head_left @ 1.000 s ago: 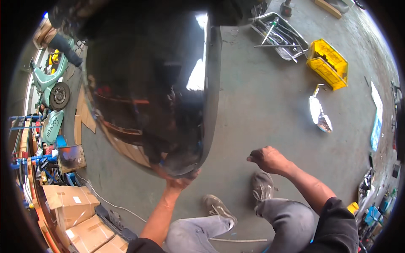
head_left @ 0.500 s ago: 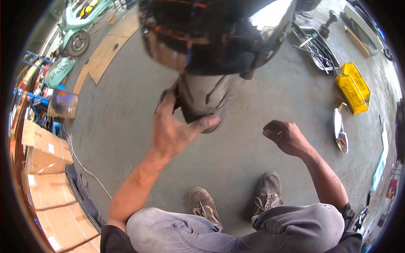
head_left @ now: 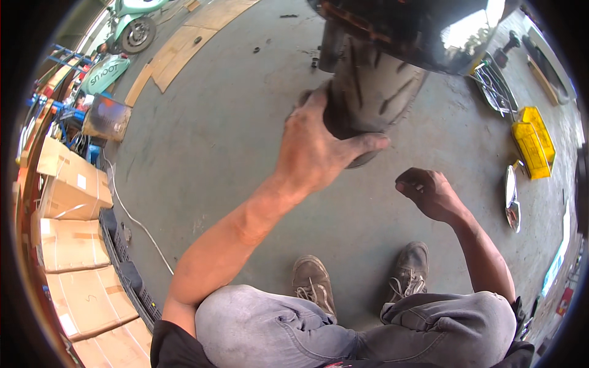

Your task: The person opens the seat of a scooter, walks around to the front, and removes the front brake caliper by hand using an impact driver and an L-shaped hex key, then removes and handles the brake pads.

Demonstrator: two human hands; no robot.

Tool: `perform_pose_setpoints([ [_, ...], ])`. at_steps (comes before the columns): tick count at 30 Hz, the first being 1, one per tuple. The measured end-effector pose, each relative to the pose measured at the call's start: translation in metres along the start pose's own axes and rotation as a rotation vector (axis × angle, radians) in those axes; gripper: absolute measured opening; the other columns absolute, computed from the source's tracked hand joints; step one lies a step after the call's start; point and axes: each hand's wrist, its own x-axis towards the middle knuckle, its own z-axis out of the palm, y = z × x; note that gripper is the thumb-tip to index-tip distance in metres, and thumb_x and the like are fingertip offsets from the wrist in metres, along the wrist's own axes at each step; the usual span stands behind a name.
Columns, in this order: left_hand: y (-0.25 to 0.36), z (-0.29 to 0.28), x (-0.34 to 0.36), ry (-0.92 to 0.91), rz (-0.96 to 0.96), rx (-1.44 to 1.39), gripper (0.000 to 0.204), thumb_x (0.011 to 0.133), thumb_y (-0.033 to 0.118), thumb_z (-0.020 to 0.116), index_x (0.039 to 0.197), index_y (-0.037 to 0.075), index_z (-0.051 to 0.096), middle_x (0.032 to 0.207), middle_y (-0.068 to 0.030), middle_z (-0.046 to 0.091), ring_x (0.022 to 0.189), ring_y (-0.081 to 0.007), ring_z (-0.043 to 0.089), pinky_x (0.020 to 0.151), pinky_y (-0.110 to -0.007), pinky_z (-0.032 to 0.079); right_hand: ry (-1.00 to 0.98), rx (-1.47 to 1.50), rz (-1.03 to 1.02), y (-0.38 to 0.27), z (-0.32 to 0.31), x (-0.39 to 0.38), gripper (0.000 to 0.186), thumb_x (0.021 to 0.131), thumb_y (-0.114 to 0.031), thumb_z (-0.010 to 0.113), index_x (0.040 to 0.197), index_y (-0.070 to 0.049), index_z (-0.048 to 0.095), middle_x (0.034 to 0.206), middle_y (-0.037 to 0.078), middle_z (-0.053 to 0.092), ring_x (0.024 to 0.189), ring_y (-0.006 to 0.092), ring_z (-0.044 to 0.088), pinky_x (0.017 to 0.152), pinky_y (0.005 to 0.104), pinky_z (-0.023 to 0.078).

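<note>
Grey workshop floor [head_left: 215,153] spreads out under you, pretty scuffed. Your left hand [head_left: 319,141] is spread wide around the tyre [head_left: 383,80], thumb across its lower end, fingers round the left side; the fingertips are mostly lost behind it. Your right hand [head_left: 429,193] is loosely curled just off to the right, and I can't tell if anything's in it. Tyre sits upper centre, right of your left hand: dusty grey-brown, dark slanted grooves, top hidden behind glossy black bodywork [head_left: 417,30] that's cut off by the upper edge. Further right: yellow bin [head_left: 531,153].
</note>
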Motion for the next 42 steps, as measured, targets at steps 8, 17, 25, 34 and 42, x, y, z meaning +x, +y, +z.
perform_pose_setpoints([
  [8,-0.005,0.003,-0.001,0.051,0.115,0.079,0.09,0.058,0.044,0.087,0.121,-0.01,0.051,0.112,-0.0215,0.059,0.103,-0.028,0.06,0.09,-0.037,0.048,-0.018,-0.031,0.016,-0.005,0.007,0.001,0.024,0.09,-0.022,0.057,0.099,-0.002,0.065,0.093,0.013,0.068,0.087,0.025,0.064,0.079,0.0361,0.05],
  [17,-0.005,0.001,0.0,0.022,0.1,0.104,0.086,0.06,0.041,0.087,0.118,-0.012,0.052,0.106,-0.0196,0.063,0.096,-0.0255,0.063,0.084,-0.035,0.051,-0.028,-0.036,0.021,-0.001,0.011,0.001,0.029,0.089,-0.028,0.06,0.102,-0.003,0.065,0.093,0.013,0.068,0.085,0.0229,0.065,0.078,0.0358,0.05],
  [25,-0.006,0.001,0.001,-0.006,0.151,0.1,0.082,0.062,0.039,0.086,0.117,-0.011,0.052,0.102,-0.0192,0.065,0.092,-0.0238,0.065,0.08,-0.032,0.052,-0.025,-0.057,0.002,-0.005,0.012,-0.006,0.025,0.09,-0.025,0.059,0.098,-0.002,0.065,0.091,0.014,0.068,0.086,0.0248,0.065,0.077,0.0358,0.051],
  [34,-0.006,0.006,0.0,0.016,0.12,0.037,0.082,0.063,0.04,0.086,0.115,-0.013,0.051,0.102,-0.0199,0.063,0.091,-0.0257,0.064,0.08,-0.034,0.052,-0.035,-0.004,-0.018,-0.001,0.013,-0.007,0.027,0.09,-0.027,0.06,0.099,-0.003,0.066,0.09,0.013,0.068,0.084,0.0254,0.066,0.076,0.0357,0.051],
  [42,0.007,0.039,-0.02,0.103,0.169,0.163,0.088,0.065,0.031,0.083,0.128,-0.011,0.038,0.12,-0.0301,0.05,0.113,-0.0398,0.049,0.096,-0.046,0.041,-0.016,-0.078,0.05,-0.007,0.012,-0.003,0.022,0.087,-0.021,0.061,0.094,-0.002,0.067,0.089,0.016,0.068,0.081,0.0265,0.066,0.074,0.0368,0.051],
])
